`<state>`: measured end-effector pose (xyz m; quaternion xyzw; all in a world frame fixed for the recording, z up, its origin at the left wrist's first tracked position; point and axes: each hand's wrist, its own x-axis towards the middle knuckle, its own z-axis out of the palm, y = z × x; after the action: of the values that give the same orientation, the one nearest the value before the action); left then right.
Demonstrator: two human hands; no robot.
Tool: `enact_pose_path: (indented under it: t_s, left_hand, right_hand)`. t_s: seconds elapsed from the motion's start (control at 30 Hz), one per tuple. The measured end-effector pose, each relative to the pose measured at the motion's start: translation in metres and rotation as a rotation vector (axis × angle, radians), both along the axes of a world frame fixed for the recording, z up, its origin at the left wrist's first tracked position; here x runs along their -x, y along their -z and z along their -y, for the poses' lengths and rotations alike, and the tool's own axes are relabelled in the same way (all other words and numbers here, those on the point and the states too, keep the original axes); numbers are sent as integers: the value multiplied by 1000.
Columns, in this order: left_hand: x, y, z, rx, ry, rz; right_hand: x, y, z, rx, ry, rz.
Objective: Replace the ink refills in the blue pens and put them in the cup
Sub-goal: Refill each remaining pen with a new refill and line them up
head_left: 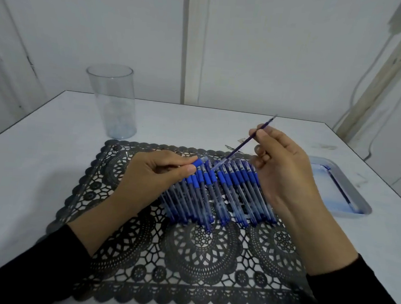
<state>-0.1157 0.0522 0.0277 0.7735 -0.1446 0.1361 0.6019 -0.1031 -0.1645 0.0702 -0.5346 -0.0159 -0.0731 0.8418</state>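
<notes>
White table [39,164], black lace placemat [201,258] spread on its near-middle part.

Row of blue pens [220,196] lies side by side on the mat, packed close, blue grip sections toward the far side and clear barrels running near.

Left hand [152,174]: over the left end of the row, thumb and fingers curled round 1 pen [197,163], gripping it by the blue grip section. The pen's clear end points right and far.

Right hand [288,167]: raised over the right end of the row, thumb and forefinger pinching a thin dark ink refill [240,148] near its far end. The other fingers are curled loosely. The refill slants from far right down to near left, and its pale lower end sits just beside the held pen's open end. Cannot tell whether they touch.

Clear cup [112,103]: upright, far left of the mat, well apart from both hands, no pens in it.

Metal tray [361,206]: right of the mat, blue ink stains inside, 1 thin dark stick lying in it.

Black sleeves on both arms.
</notes>
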Motion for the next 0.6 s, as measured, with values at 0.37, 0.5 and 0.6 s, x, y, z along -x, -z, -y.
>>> enact_pose_path:
  t_s: [0.37, 0.5, 0.6]
  left_hand:
    - [1, -2, 0, 24, 52, 9]
    - [1, -1, 1, 33, 54, 11]
    - [1, 0, 0, 41, 61, 20]
  right_hand:
    - [3, 0, -5, -169, 52, -16]
    - [4, 0, -6, -178, 28, -27]
    - [4, 0, -6, -178, 34, -34]
